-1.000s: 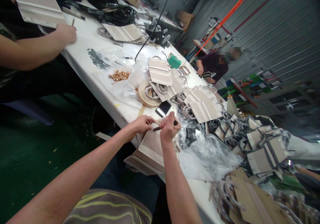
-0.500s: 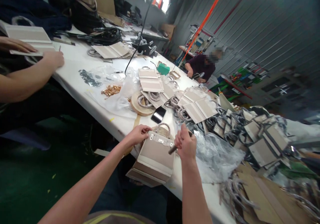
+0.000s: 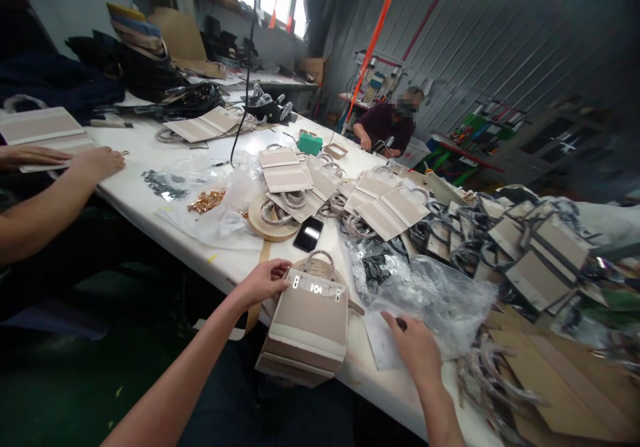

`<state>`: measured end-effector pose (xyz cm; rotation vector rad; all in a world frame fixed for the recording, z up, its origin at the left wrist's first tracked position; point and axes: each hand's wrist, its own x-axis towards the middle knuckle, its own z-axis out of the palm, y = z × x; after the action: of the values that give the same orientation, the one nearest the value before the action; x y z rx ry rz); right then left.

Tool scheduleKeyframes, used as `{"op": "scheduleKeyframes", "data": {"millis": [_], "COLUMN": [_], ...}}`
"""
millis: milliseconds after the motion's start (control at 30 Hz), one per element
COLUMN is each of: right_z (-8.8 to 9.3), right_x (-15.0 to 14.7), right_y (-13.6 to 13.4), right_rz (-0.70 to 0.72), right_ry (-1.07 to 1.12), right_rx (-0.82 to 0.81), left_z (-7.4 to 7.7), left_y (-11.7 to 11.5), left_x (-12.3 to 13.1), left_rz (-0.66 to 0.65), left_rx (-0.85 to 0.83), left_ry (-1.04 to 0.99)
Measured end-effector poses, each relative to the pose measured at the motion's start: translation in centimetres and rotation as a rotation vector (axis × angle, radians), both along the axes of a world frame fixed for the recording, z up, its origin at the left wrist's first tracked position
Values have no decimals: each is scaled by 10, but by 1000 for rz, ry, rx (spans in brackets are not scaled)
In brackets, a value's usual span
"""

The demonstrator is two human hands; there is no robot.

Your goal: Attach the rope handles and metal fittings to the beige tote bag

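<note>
A beige handbag (image 3: pixel 311 310) with a looped, wrapped handle (image 3: pixel 323 258) lies at the table's front edge. Small silver metal fittings (image 3: pixel 317 289) run across its upper part. At its upper left corner, my left hand (image 3: pixel 266 280) is closed, fingers and thumb on the edge. To the right of the bag and apart from it, my right hand (image 3: pixel 419 348) is curled around something. Only a dark rounded end (image 3: pixel 401 324) of it shows by the thumb. A white sheet (image 3: pixel 381 340) lies beside that hand.
Behind the bag are a phone (image 3: pixel 309 234), a tape roll (image 3: pixel 270 224), gold-coloured parts (image 3: pixel 206 201) and flat beige bag pieces (image 3: pixel 393 214). Crumpled clear plastic (image 3: pixel 440 300) and more bag parts crowd the right. A co-worker's hands (image 3: pixel 97 165) work at left; another person (image 3: pixel 385 127) sits behind.
My right hand has moved from above the bag's right side, where a dark rod stuck out of its fist, down and right to the table. My left hand stays at the bag's corner.
</note>
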<state>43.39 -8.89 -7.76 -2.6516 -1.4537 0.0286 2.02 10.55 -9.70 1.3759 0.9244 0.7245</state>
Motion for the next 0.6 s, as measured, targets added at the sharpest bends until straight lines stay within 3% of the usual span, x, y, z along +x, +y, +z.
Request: {"op": "scheduleKeyframes", "data": {"millis": [167, 300, 367, 467, 600], "right_z": [-5, 9, 14, 13, 2], "right_x": [-14, -68, -99, -132, -141], "right_y": [-23, -46, -43, -16, 26], "right_rz": [86, -6, 88, 240, 234], "right_ry": [-129, -51, 142, 420, 506], "right_rx": [371, 764, 743, 569, 535], "left_z": [1, 5, 8, 12, 11], "left_y": [-8, -10, -8, -3, -2], "left_x": [-13, -15, -12, -7, -8], "left_rz": [58, 31, -2, -22, -12], "left_rx": [101, 130, 134, 148, 121], "left_ry": [163, 236, 250, 285, 245]}}
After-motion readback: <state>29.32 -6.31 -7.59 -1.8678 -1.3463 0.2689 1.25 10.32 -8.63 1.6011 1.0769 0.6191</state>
